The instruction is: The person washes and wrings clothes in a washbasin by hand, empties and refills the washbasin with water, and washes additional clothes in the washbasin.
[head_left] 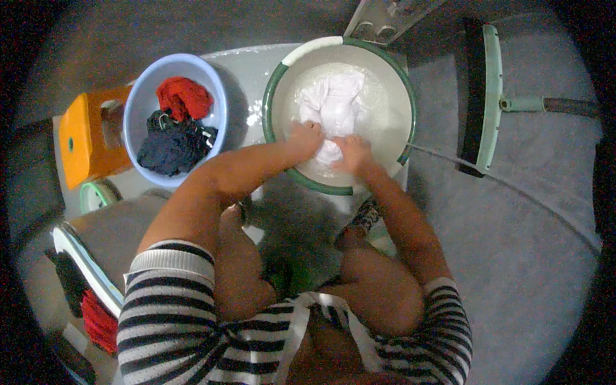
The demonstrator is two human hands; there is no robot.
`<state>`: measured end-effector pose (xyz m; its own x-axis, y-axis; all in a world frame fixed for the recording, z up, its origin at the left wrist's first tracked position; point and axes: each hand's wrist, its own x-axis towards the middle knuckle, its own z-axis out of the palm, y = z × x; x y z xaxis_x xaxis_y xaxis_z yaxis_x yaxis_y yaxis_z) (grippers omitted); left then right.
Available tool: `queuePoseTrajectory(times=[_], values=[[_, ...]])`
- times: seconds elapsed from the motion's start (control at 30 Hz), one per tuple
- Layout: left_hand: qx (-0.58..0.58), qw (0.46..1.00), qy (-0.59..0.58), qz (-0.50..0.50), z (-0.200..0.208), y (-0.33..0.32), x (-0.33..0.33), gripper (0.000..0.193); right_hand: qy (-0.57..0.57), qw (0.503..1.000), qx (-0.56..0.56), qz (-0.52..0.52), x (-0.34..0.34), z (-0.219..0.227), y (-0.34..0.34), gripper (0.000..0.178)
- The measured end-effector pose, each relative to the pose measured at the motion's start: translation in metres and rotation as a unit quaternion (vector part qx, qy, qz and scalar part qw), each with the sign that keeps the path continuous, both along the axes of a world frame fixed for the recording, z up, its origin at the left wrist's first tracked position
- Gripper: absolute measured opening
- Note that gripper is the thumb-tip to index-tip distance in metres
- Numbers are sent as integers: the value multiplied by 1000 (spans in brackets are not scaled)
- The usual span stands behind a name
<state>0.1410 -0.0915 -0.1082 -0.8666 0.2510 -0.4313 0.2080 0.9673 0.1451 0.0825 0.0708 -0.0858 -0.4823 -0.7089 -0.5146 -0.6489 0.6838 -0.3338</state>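
A wet white garment [337, 96] lies bunched in water inside a large white basin [391, 96] with a green and white rim. My left hand [306, 139] is closed on the cloth at its near left side. On the right, my right hand [352, 154] grips the same cloth, with a small bunched fold showing between the two hands. Both hands are over the near half of the basin. The garment's exact kind cannot be made out.
Left of the basin stands a blue tub [222, 122] with red clothes [183, 98] and dark clothes [170, 151]. Farther left are an orange stool [77, 141] and a green container [96, 196]. A floor squeegee [491, 99] and a thin hose [513, 185] lie right.
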Motion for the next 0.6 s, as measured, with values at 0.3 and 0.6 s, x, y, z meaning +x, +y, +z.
queuePoseTrajectory(times=[0.3,0.6], values=[[458,886,38,51,174,-37,-66,65,-147,841,-400,-333,-44,168,-10,39],[570,804,81,146,318,4,-97,49,-214,560,-678,-424,-47,170,-4,57]])
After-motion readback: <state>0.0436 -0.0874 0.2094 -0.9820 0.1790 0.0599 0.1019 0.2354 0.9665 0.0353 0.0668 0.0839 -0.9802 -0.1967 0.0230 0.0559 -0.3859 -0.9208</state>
